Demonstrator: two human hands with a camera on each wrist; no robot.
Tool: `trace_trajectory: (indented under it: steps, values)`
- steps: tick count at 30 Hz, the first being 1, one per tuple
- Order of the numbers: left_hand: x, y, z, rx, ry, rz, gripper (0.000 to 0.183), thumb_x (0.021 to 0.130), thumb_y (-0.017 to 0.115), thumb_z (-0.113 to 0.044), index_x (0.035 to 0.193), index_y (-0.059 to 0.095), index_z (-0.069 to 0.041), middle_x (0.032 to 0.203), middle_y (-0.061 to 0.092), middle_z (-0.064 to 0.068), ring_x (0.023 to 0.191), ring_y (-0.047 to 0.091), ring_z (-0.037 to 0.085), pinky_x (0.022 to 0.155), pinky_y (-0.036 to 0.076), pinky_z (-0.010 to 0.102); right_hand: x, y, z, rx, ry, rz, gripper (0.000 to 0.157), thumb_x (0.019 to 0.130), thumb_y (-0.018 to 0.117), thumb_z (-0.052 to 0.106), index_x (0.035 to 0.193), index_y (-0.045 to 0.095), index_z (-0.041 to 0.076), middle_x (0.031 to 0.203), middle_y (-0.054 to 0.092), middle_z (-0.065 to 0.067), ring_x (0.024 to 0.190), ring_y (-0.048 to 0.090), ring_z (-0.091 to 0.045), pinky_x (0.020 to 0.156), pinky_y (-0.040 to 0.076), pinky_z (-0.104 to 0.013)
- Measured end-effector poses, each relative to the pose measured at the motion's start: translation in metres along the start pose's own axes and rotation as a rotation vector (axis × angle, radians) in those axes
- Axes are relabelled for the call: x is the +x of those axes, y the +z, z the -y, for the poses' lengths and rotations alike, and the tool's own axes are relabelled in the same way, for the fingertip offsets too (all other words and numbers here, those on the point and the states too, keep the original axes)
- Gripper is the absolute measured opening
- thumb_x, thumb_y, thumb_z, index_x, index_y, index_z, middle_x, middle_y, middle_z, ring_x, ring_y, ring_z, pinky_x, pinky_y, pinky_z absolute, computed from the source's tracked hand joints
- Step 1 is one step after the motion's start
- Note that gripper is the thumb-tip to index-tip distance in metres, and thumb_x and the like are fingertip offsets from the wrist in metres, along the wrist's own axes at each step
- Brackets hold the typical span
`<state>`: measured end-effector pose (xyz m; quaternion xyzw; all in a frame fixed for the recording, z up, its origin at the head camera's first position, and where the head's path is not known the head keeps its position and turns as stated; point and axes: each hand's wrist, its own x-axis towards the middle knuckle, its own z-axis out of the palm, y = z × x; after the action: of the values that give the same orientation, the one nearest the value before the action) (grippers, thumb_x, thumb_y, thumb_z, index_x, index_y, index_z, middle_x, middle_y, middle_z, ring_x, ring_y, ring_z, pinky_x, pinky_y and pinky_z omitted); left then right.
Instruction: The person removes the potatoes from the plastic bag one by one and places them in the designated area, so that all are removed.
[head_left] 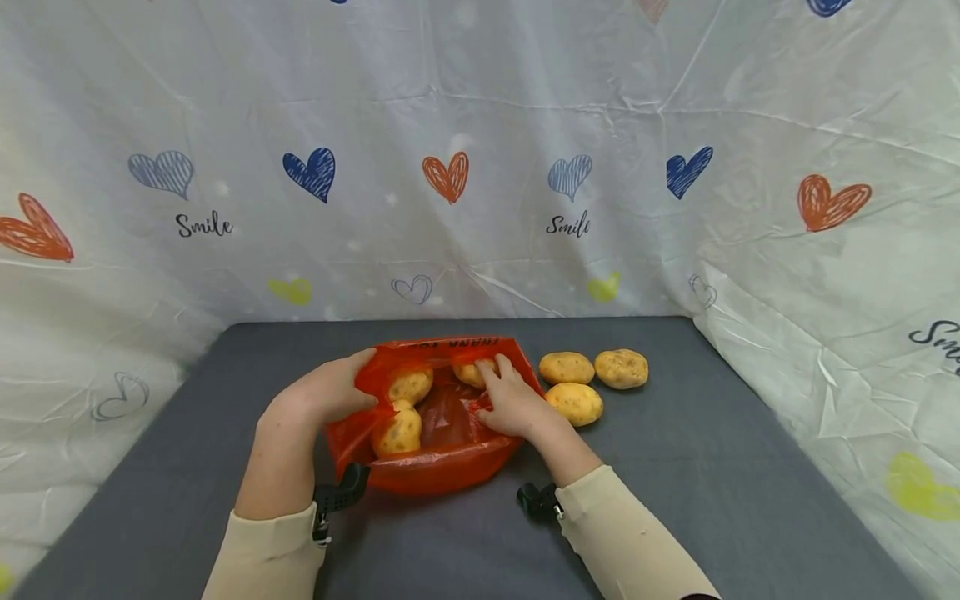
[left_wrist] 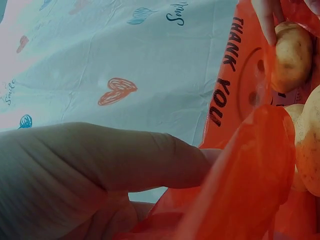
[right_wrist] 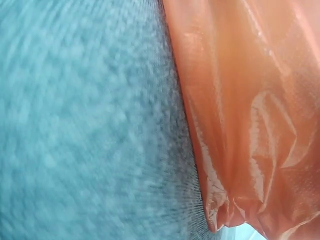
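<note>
A red plastic bag (head_left: pixel 457 475) lies on the table with its mouth spread wide. My left hand (head_left: pixel 330 392) grips the bag's left edge; in the left wrist view the thumb (left_wrist: pixel 150 157) presses against the red film. Inside the bag my right hand (head_left: pixel 517 402) has its fingers around a potato (left_wrist: pixel 294 57) near the far side. Two other potatoes, one farther (head_left: pixel 410 386) and one nearer (head_left: pixel 398 431), rest in the bag's left part. The right wrist view shows only the bag's outer wall (right_wrist: pixel 250 100) and grey cloth, with no fingers visible.
Three loose potatoes sit just right of the bag: one at the back (head_left: pixel 566 367), one farther right (head_left: pixel 622 368) and one in front (head_left: pixel 574 404). A grey cloth (head_left: pixel 675 500) covers the table. Behind hangs a white curtain (head_left: pixel 495 108) printed with hearts.
</note>
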<state>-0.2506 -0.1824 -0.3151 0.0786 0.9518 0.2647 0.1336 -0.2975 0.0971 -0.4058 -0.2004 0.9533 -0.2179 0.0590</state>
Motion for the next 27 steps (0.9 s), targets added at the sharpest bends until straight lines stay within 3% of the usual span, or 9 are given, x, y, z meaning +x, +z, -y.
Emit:
trace_trajectory:
  steps: [3, 5, 9, 11, 14, 17, 21, 22, 27]
  values:
    - [-0.0003, 0.0001, -0.0004, -0.009, -0.008, 0.004, 0.083, 0.094, 0.072, -0.018, 0.161, 0.026, -0.002, 0.156, 0.039, 0.028, 0.138, 0.040, 0.048, 0.109, 0.036, 0.067, -0.0001, -0.0008, 0.0003, 0.013, -0.006, 0.021, 0.078, 0.097, 0.072, 0.023, 0.161, 0.031, 0.007, 0.167, 0.015, -0.026, 0.152, 0.023, -0.037, 0.119, 0.032, -0.050]
    - [0.0000, 0.0000, -0.0009, -0.016, -0.016, 0.006, 0.082, 0.095, 0.071, -0.018, 0.162, 0.026, -0.003, 0.157, 0.038, 0.028, 0.139, 0.039, 0.047, 0.109, 0.035, 0.067, 0.0005, -0.0013, 0.0000, 0.006, -0.021, 0.002, 0.073, 0.097, 0.072, 0.021, 0.159, 0.035, 0.008, 0.165, 0.020, -0.025, 0.148, 0.033, -0.036, 0.116, 0.036, -0.049]
    - [0.0006, -0.0018, -0.0007, -0.017, -0.014, 0.000, 0.081, 0.095, 0.070, -0.018, 0.162, 0.026, -0.003, 0.158, 0.036, 0.027, 0.141, 0.037, 0.047, 0.111, 0.034, 0.067, 0.0022, -0.0027, -0.0014, -0.033, -0.067, -0.063, 0.060, 0.096, 0.071, 0.018, 0.151, 0.046, 0.010, 0.158, 0.031, -0.021, 0.116, 0.061, -0.031, 0.099, 0.052, -0.044]
    - [0.0009, -0.0023, -0.0001, -0.021, -0.013, -0.004, 0.082, 0.095, 0.070, -0.018, 0.162, 0.026, -0.004, 0.158, 0.038, 0.027, 0.140, 0.038, 0.047, 0.111, 0.034, 0.067, 0.0026, -0.0031, -0.0022, -0.042, -0.091, -0.081, 0.058, 0.096, 0.070, 0.017, 0.150, 0.048, 0.011, 0.153, 0.033, -0.020, 0.093, 0.065, -0.027, 0.086, 0.056, -0.041]
    - [0.0009, -0.0019, 0.0009, -0.032, -0.008, -0.003, 0.082, 0.094, 0.071, -0.018, 0.162, 0.026, -0.004, 0.156, 0.040, 0.026, 0.137, 0.041, 0.046, 0.109, 0.036, 0.067, 0.0018, -0.0033, -0.0025, -0.052, -0.103, -0.072, 0.063, 0.096, 0.070, 0.017, 0.154, 0.045, 0.015, 0.150, 0.035, -0.020, 0.078, 0.061, -0.022, 0.075, 0.054, -0.036]
    - [0.0008, -0.0010, 0.0004, -0.035, -0.007, -0.002, 0.082, 0.094, 0.072, -0.018, 0.162, 0.027, -0.004, 0.156, 0.041, 0.026, 0.137, 0.041, 0.046, 0.109, 0.036, 0.067, -0.0007, -0.0049, -0.0022, -0.037, -0.077, -0.030, 0.070, 0.096, 0.070, 0.018, 0.159, 0.040, 0.021, 0.155, 0.032, -0.022, 0.086, 0.064, -0.027, 0.080, 0.055, -0.040]
    - [0.0004, -0.0008, -0.0015, -0.016, -0.001, -0.004, 0.081, 0.095, 0.071, -0.018, 0.162, 0.027, -0.003, 0.158, 0.038, 0.027, 0.140, 0.038, 0.047, 0.110, 0.034, 0.067, -0.0020, -0.0066, -0.0004, -0.034, -0.045, 0.029, 0.076, 0.097, 0.070, 0.020, 0.162, 0.033, 0.027, 0.160, 0.031, -0.024, 0.121, 0.059, -0.036, 0.103, 0.049, -0.051]
    - [0.0003, -0.0008, -0.0019, -0.011, 0.000, -0.006, 0.081, 0.094, 0.071, -0.018, 0.161, 0.028, -0.003, 0.158, 0.037, 0.027, 0.141, 0.038, 0.047, 0.110, 0.034, 0.067, -0.0019, -0.0064, 0.0004, -0.041, -0.044, 0.039, 0.076, 0.097, 0.070, 0.020, 0.163, 0.032, 0.029, 0.159, 0.033, -0.023, 0.123, 0.058, -0.035, 0.104, 0.048, -0.051]
    - [-0.0015, -0.0007, -0.0032, -0.009, 0.000, -0.009, 0.081, 0.095, 0.071, -0.017, 0.161, 0.028, -0.003, 0.157, 0.038, 0.028, 0.140, 0.038, 0.047, 0.111, 0.034, 0.067, -0.0034, -0.0051, 0.0046, -0.051, -0.050, 0.076, 0.075, 0.099, 0.068, 0.022, 0.163, 0.032, 0.033, 0.144, 0.045, -0.022, 0.100, 0.063, -0.030, 0.093, 0.053, -0.046]
